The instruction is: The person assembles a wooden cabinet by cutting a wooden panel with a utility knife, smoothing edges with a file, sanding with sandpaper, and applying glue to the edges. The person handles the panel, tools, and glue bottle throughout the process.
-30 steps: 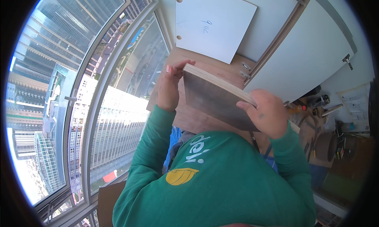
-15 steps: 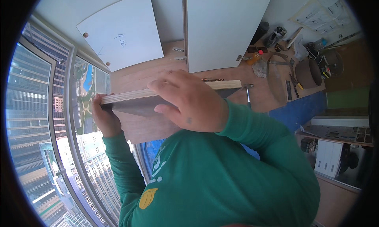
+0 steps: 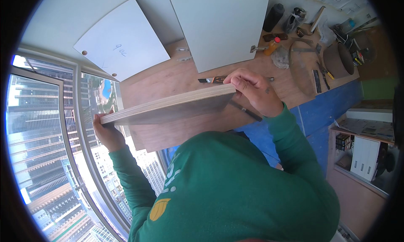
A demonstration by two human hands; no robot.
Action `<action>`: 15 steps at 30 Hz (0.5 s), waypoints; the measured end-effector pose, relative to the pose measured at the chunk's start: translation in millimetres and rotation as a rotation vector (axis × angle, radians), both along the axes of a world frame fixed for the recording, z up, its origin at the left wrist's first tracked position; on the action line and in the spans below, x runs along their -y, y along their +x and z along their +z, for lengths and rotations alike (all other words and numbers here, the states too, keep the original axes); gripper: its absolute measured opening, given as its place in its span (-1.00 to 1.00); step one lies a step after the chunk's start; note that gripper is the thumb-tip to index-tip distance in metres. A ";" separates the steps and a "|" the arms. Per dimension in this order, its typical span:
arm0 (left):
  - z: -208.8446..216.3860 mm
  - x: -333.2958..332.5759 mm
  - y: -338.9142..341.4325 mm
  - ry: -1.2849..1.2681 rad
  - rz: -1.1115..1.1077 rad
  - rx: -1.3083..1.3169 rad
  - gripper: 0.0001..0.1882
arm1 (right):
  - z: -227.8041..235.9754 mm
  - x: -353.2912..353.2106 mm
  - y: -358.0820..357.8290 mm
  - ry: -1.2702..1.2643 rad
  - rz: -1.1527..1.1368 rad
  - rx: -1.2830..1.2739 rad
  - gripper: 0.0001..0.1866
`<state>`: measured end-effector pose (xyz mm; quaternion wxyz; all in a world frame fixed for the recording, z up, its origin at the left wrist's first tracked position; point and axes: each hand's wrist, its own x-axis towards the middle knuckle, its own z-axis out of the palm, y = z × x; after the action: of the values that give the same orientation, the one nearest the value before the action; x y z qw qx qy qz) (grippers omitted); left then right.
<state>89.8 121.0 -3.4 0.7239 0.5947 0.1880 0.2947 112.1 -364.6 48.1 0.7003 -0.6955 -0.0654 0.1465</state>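
Two bare hands are holding a layered wooden board (image 3: 174, 111) between them as I am watching: the left hand (image 3: 110, 136) is wrapping its fingers around the left end, and the right hand (image 3: 257, 95) is pinching the right end near its upper corner. The board is spanning the space between both sets of fingers, over the worktop (image 3: 149, 137), its pale edge facing up and its dark face turning toward the person; whether its lower edge is touching the wood, I am not able to tell. Just past the right fingertips a utility knife (image 3: 218, 79) is lying, partly hidden; farther beyond them a large white panel (image 3: 223, 27) is rising, with an orange bottle (image 3: 271, 47) sitting rightward. The step in hand is looking like steadying and positioning the board; the next move is probably calling for even grips and knuckles clearing the knife.
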 end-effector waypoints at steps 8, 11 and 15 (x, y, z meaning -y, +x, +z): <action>-24.3 -21.9 -12.6 0.437 -0.024 -0.065 -0.83 | -3.9 9.5 9.1 -0.049 0.088 0.114 -0.69; -17.7 -14.7 -13.0 0.306 -0.024 -0.069 -0.87 | -25.0 24.2 17.8 -0.079 -0.043 0.093 -0.64; -9.7 -2.2 -10.9 0.277 0.004 -0.069 -0.75 | -129.3 52.6 38.3 -0.351 -0.131 -0.146 -0.66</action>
<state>78.9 123.2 -13.2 0.6276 0.6982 0.1715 0.2988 150.4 -417.2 -81.2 0.5792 -0.7973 0.0575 0.1601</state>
